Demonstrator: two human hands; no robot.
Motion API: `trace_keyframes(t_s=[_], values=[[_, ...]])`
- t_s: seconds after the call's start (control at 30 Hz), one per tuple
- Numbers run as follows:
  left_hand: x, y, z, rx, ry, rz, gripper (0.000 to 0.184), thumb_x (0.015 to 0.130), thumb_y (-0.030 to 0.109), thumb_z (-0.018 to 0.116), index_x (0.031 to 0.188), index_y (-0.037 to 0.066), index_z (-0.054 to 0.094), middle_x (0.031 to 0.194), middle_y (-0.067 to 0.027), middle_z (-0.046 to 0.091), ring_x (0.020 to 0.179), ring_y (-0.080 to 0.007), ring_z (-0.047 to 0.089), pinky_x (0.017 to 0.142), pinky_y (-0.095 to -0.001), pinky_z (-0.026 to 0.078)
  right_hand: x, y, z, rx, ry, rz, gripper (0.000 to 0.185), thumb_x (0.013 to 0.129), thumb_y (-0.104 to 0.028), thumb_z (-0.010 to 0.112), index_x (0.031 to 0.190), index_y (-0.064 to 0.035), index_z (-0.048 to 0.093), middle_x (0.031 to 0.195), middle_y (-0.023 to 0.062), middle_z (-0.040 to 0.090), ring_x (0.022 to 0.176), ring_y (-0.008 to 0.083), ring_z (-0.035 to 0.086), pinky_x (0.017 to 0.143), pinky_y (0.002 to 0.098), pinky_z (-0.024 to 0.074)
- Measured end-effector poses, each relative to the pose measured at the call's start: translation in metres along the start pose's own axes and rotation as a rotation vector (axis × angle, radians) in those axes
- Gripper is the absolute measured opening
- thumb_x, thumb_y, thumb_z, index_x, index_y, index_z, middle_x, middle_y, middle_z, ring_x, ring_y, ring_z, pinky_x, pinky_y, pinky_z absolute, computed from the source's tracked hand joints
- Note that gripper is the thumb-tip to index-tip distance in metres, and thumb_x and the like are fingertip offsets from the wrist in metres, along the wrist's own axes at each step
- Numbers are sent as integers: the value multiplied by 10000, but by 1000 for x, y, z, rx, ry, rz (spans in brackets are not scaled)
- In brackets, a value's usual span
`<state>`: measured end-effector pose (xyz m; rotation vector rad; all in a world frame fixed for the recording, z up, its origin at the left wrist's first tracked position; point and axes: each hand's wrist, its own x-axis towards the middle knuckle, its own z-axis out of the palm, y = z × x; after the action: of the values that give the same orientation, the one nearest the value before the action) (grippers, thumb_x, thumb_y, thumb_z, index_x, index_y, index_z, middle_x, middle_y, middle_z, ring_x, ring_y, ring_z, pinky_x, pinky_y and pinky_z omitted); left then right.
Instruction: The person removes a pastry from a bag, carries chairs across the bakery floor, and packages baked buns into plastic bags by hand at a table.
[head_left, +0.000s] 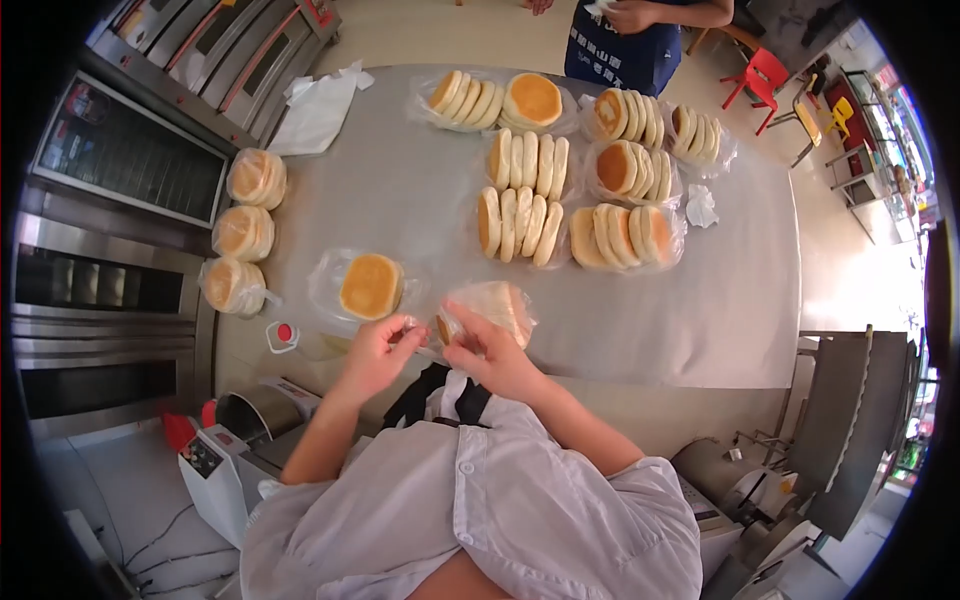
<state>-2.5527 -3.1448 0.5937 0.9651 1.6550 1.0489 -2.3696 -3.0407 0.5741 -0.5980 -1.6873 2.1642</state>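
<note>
A clear plastic bag of round flat breads (500, 308) lies near the front edge of the metal table. My right hand (490, 348) rests against the left side of this bag, its fingers around the plastic. My left hand (382, 350) pinches the loose plastic at the bag's left end. Just beyond my left hand, a golden-topped bread (371, 286) sits on another clear bag. Farther back stand rows of breads on edge (520, 225), beside more bagged breads (627, 237).
Three bagged bread stacks (240, 232) line the table's left edge. White plastic bags (312, 112) lie at the back left, and a crumpled piece (702, 206) at the right. Another person (625, 45) stands behind the table. Ovens (125, 155) are at the left, machines (735, 480) at the lower right.
</note>
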Motion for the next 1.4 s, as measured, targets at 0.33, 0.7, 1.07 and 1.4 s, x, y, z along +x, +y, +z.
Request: trace_keyframes(t_s=[0.33,0.7,1.07,1.4], values=[[29,-31,60,-93,159,438,94,842,88,637,870,3,608,952,-83,630,873,-189,607,750,-304,481,-12,-16,-11,-1134,450,-490,166,709,-90,680,864,-127,634,740,23,561,702,221,570,691,363,487],[55,-12,52,211,-188,249,393,729,118,753,1081,83,583,991,-82,665,926,-180,642,777,-330,505,-10,-8,-4,-1287,416,-517,204,687,-97,653,873,-158,595,801,19,546,721,210,602,639,357,473],[68,-30,47,208,-404,293,213,973,188,450,970,27,589,830,-86,619,786,-196,587,731,-332,468,-11,-11,-28,-1255,502,-587,151,693,-120,649,833,-118,595,887,7,621,770,222,599,701,372,448],[67,-36,33,-15,-415,78,157,908,144,537,908,51,664,820,-38,665,738,-115,598,697,-272,478,-22,29,-22,-1238,347,-519,111,659,-124,673,714,-121,577,668,15,562,700,217,597,626,355,442]])
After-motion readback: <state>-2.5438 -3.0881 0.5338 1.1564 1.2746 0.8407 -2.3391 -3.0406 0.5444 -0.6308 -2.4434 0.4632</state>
